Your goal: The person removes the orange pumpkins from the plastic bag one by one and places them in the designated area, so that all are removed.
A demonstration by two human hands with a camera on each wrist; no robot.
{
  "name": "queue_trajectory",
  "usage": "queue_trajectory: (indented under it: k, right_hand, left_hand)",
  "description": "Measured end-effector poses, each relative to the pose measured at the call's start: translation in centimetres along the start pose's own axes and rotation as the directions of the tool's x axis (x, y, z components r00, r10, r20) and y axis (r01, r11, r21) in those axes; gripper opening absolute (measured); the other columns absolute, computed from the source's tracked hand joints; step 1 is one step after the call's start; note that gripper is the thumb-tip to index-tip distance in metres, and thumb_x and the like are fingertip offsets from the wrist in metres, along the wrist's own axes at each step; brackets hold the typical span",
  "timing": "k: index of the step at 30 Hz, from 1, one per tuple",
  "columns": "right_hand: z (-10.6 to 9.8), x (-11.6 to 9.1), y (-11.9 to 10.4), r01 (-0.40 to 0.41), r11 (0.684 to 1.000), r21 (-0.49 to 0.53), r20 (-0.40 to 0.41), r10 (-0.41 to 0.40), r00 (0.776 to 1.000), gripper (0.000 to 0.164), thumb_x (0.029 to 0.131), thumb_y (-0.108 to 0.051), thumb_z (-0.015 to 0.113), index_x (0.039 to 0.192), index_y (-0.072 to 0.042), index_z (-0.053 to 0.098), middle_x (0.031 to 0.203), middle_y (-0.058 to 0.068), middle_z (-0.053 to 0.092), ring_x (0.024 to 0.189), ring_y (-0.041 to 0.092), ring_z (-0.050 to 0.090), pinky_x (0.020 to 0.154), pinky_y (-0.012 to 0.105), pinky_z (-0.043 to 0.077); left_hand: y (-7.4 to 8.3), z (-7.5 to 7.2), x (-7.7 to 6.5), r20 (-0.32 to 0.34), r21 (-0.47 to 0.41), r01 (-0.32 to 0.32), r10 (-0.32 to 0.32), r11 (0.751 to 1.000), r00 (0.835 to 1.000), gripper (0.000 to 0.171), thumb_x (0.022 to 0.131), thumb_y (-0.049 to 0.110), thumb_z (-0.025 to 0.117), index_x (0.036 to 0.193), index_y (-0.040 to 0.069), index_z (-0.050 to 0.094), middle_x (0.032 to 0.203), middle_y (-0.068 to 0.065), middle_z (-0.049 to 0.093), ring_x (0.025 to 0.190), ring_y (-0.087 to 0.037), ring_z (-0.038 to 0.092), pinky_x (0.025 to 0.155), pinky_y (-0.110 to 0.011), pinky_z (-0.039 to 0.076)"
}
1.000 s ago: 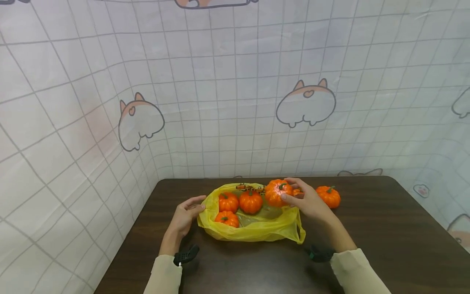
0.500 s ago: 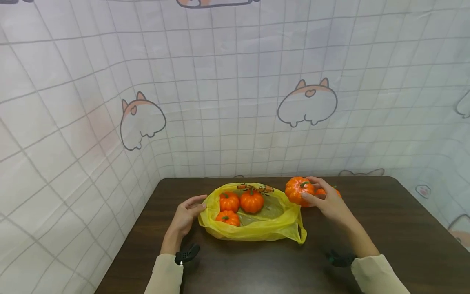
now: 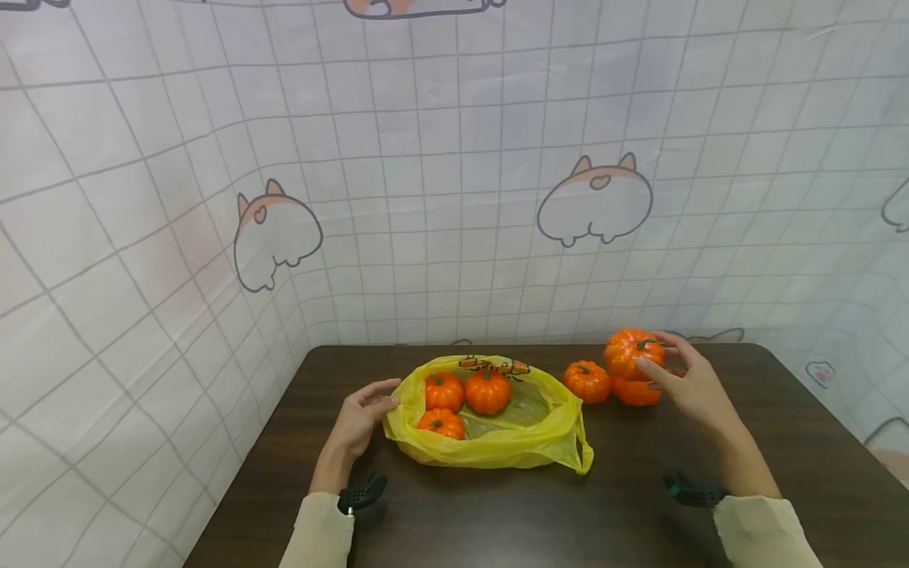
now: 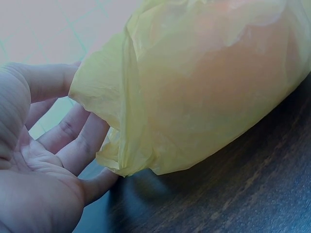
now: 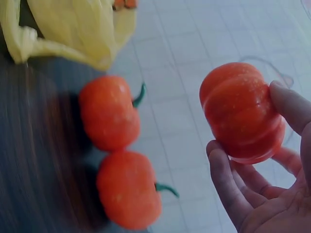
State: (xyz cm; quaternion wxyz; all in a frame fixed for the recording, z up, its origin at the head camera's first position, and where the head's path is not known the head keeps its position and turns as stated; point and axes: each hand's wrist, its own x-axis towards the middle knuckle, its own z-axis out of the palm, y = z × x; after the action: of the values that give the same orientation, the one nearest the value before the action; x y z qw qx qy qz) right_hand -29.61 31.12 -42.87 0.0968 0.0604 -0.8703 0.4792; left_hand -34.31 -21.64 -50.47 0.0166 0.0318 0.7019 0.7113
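Note:
My right hand (image 3: 692,386) holds a small orange toy pumpkin (image 3: 630,355) with a green stem, thumb on one side and fingers on the other. It is raised above the table, and in the head view it overlaps a second pumpkin (image 3: 637,392). Another pumpkin (image 5: 111,112) stands beside that one, close to the yellow plastic bag (image 3: 490,451). Inside the wide mouth of the bag sit three more, among them a pumpkin (image 3: 488,391) at the back. My left hand (image 3: 357,418) holds the bag's left edge between thumb and fingers; the bag hides some fingertips.
A dark brown wooden table (image 3: 497,521) bears everything. White cloth (image 3: 461,197) with a grid and cartoon animals hangs behind it and along the left side. A handle loop (image 3: 585,454) of the bag lies at its right front corner.
My right hand has carried the pumpkin rightward from over the bag to above the one at the right. The pumpkin by the bag has come into full view. The left hand stays put.

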Motion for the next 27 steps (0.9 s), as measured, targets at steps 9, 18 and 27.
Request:
queue_trajectory:
  k: [9,18,27]
  right_hand:
    - [-2.1,-0.3,2.3,-0.045,0.999,0.026,-0.064,0.046,0.997,0.08,0.103,-0.041,0.059,0.162,-0.003,0.021,0.151,0.037,0.033,0.082,-0.007,0.065,0.071,0.016,0.054]
    - [-2.8,-0.4,5.2,-0.088,0.993,0.079,-0.117,0.097,0.988,0.08,0.103,-0.038,0.06,0.159,0.005,0.021,0.147,0.038,0.032,0.082,-0.011,0.06,0.07,0.017,0.058]
    - [-3.2,-0.6,7.2,-0.174,0.982,0.078,-0.126,0.182,0.975,0.086,0.103,-0.043,0.058,0.16,0.006,0.016,0.15,0.045,0.025,0.079,-0.015,0.053,0.072,0.022,0.06]
  left_hand:
    - [0.0,-0.1,0.0,0.008,0.01,0.0,0.0,1.0,1.0,0.045,0.097,0.007,0.068,0.14,-0.001,0.06,0.101,0.0,0.076,0.094,-0.011,0.07,0.081,-0.026,0.058]
    - [0.1,-0.1,-0.2,0.02,0.002,-0.001,0.001,1.0,1.0,0.046,0.097,0.007,0.068,0.141,-0.002,0.058,0.1,0.001,0.076,0.093,-0.01,0.07,0.082,-0.025,0.058]
    - [0.1,0.0,-0.2,0.012,-0.001,0.0,0.0,1.0,1.0,0.045,0.097,0.007,0.068,0.14,-0.002,0.059,0.101,-0.001,0.075,0.094,-0.011,0.07,0.082,-0.025,0.058]
